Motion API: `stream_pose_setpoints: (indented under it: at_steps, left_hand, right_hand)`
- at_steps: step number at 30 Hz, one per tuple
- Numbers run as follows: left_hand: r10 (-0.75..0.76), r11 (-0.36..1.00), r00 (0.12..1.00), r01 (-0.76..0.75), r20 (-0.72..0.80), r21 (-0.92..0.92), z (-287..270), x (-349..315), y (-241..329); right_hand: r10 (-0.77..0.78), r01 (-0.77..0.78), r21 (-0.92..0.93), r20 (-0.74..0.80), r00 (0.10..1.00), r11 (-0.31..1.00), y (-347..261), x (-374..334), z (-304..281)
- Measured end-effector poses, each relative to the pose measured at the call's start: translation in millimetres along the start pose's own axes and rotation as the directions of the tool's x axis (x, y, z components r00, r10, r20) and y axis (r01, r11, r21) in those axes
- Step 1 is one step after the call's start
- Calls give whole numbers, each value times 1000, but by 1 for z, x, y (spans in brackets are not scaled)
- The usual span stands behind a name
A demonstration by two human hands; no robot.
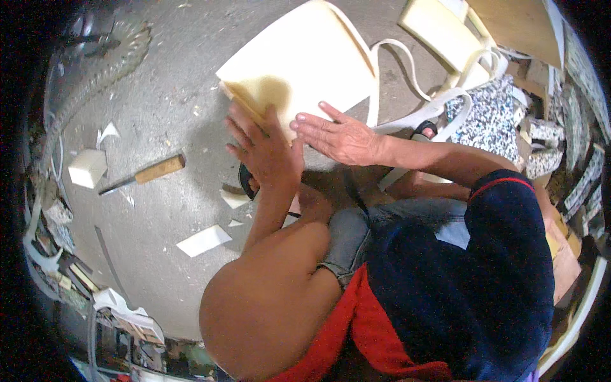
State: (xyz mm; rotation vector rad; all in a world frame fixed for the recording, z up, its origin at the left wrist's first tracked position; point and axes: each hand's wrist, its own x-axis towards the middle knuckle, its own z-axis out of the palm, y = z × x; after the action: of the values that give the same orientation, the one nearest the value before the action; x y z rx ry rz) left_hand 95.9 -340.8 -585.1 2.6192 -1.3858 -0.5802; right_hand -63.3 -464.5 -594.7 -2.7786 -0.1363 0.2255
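Head view: left hand (264, 149) grips the near-left edge of a cream foam slab (299, 60) lying on the concrete floor (165, 102); right hand (337, 135) lies flat, fingers spread, on the slab's near edge, clasping nothing. Wooden-handled knife (145, 174) and small foam block (86, 167) lie well apart to the left.

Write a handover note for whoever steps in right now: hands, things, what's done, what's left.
Left hand: fingers spread, gripping the near left edge of the cream foam slab on the concrete floor.
Right hand: flat, palm down on the slab's near edge, holding nothing.
Wooden-handled knife lies on the floor to the left, beside a small foam block; foam offcuts lie nearby.
Done: trimming, judging by the offcuts and the loose foam strips.
Left: cannot tell; the slab is only being steadied.
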Motion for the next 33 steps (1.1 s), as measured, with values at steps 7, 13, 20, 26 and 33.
stream_pose_setpoints:
  at_steps: [7,13,20,26,33]
  left_hand:
    - [251,954,958,-269,138,134,3,-2,-8]
    - [272,916,962,-256,-11,309,18,7,7]
    - [238,951,946,-274,222,147,-23,8,15]
    - [469,764,709,-625,-527,-161,-57,144,26]
    - [281,935,959,-263,41,-238,-20,211,32]
  right_hand:
    - [297,-289,82,-114,948,954,23,-57,-24]
    - [299,-304,-37,-97,949,952,49,-53,12]
    - [270,-240,153,-226,936,959,50,-51,-20]
    - [413,-357,208,-426,805,911,63,27,-58]
    - [553,-529,173,-357,753,831,84,72,-39]
